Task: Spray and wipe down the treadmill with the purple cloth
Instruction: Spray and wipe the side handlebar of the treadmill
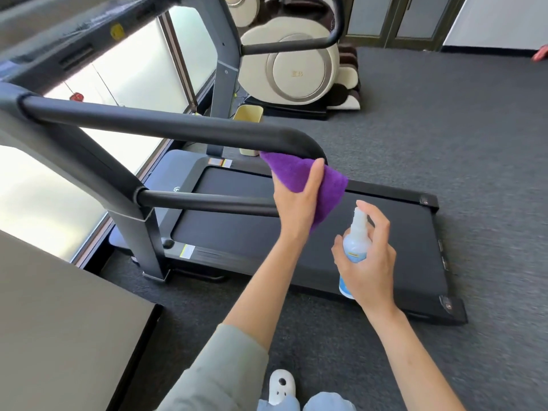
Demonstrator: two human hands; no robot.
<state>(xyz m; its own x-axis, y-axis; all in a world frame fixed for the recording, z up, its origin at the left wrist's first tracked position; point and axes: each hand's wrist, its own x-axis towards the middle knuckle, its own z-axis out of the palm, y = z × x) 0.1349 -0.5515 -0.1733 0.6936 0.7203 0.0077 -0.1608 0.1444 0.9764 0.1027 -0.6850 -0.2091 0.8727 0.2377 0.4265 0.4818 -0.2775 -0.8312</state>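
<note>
Nearest the camera, a white perforated clog (pixel 282 386) and two pale blue denim knees (pixel 305 403) sit at the bottom edge, standing on dark grey carpet (pixel 444 149). Two bare forearms reach forward from there, the left one coming out of a pushed-up grey-green sleeve (pixel 225 369). The left hand (pixel 298 203) grips a purple microfibre cloth (pixel 299 176), thumb on top and fingers curled round it, and presses it against the rounded end of the treadmill's black padded handrail loop (pixel 166 126), where the upper bar bends down to meet the lower bar. The cloth hangs in a fold below the hand. The right hand (pixel 369 259), held apart from the left and nearer the camera, is wrapped round a small clear plastic spray bottle with a white nozzle and blue label (pixel 355 232), forefinger arched over the nozzle, which points toward the cloth and rail. Below both hands lies the black treadmill deck with its dark belt (pixel 267 229), flat on the carpet, its grey uprights rising to the left beside a bright frosted window (pixel 127 93). A dark flat bench corner (pixel 68 336) fills the lower left. Beyond the treadmill stands a cream and brown massage chair (pixel 296 69), with a small beige bin (pixel 249 114) near its base.
</note>
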